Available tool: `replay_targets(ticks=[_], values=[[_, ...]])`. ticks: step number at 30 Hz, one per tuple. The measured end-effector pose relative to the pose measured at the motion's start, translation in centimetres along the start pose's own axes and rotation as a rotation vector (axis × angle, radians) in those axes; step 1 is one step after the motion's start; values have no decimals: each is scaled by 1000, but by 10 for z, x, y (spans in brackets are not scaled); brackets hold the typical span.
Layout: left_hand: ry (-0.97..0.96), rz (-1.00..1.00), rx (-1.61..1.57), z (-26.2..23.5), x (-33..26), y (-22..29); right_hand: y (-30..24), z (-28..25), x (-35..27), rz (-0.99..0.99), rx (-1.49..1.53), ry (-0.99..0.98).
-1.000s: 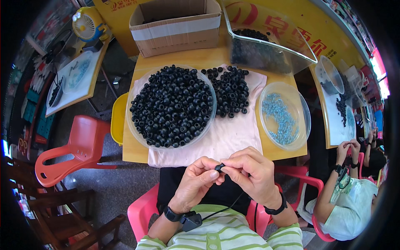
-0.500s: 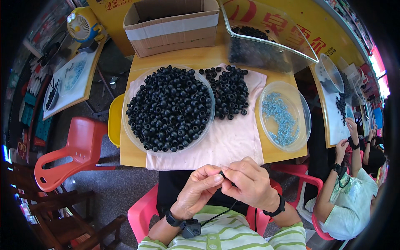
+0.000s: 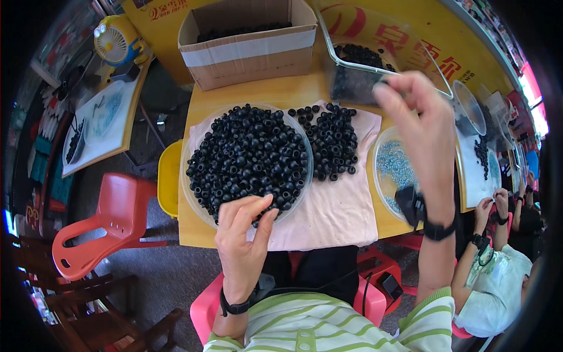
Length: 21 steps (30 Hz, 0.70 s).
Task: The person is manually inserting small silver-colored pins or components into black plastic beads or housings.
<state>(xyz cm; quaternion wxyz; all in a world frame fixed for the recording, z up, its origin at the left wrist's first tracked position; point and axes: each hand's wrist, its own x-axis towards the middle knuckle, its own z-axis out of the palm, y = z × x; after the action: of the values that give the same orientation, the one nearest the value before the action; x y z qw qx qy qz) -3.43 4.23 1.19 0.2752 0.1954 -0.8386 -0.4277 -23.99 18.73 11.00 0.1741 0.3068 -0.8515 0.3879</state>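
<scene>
Hands no longer working together at the table's near edge. Left hand (image 3: 243, 234) is now hovering, fingers pinched, over the near rim of the round tray (image 3: 193, 193) of black beads (image 3: 246, 155). Right hand (image 3: 419, 126) is lifting toward the clear bin (image 3: 375, 76) at the far right corner, fingertips closed; can't tell if it's holding anything. Loose bead pile (image 3: 334, 141) sitting mid-cloth.

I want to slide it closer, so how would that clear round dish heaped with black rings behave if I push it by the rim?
The clear dish looks like thin plastic, so its rim may flex rather than push cleanly. The heap of black rings probably makes it fairly heavy. It sits on a pale cloth, which may bunch or drag along, and rings could roll off the top.
</scene>
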Motion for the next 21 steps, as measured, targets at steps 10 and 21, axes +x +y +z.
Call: replay_targets(ticks=[10,21], values=[[-147,131,331,18,25,-7,78,19,65,234,-435,-100],[-162,169,423,14,27,-4,-12,-20,-43,-25,96,-155]])
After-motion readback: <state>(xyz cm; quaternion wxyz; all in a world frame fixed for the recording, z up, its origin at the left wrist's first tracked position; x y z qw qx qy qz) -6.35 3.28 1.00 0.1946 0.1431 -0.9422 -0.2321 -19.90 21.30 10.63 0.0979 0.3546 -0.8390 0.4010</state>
